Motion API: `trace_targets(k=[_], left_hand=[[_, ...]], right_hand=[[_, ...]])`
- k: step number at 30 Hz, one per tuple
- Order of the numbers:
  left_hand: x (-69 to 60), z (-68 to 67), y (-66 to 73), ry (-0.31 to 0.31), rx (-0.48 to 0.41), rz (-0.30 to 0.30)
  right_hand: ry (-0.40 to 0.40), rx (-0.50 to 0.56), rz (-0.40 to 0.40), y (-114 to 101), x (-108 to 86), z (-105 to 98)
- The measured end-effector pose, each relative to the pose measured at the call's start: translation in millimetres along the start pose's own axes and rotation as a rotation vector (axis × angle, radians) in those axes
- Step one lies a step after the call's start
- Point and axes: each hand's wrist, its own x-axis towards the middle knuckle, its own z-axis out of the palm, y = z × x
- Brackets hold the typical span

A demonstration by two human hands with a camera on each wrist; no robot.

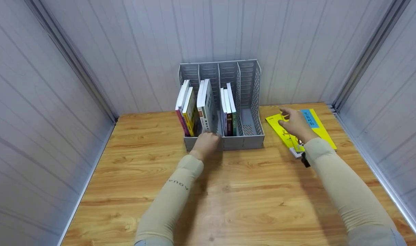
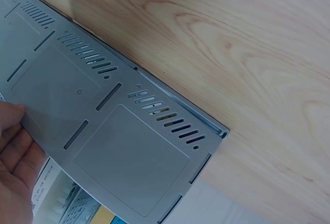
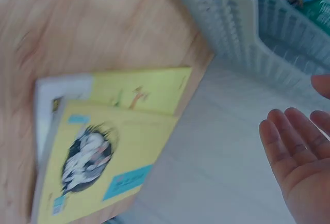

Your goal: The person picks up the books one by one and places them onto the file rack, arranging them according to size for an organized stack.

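A grey file organizer with upright slots stands against the back wall. My left hand grips its front lip at the second slot; the left wrist view shows the thumb against the front panel and fingers curled at the edge. White-edged books stand just behind that hand. Over two overlapping yellow books on the right, my right hand hovers with fingers loosely bent and nothing in them. The right wrist view shows the upper book lying partly on the lower one.
Books lean in the leftmost slot, and several thinner ones stand in the third. The rightmost slot shows its bare floor. Pale panel walls enclose the wooden table at the back and sides.
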Motion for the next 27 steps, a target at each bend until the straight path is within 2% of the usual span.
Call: trace_targets(k=[4,14,22,27], left_hand=[[0.1,0.0,0.1,-0.004,-0.007,0.002],[0.1,-2.2,0.6,-0.013,0.007,-0.009],[-0.6,-0.9,1.0,0.003,-0.013,-0.012],[0.1,-1.3,0.9,0.003,-0.007,-0.003]], right_hand=[[-0.013,-0.042,0.06,19.0,-6.9,-7.9],[-0.046,-0.108,0.143,69.1,-19.9,-19.1],[-0.097,-0.134,0.208,105.4,-29.7,-15.0],[-0.108,-0.176,0.231,117.6,-33.7,-9.3]])
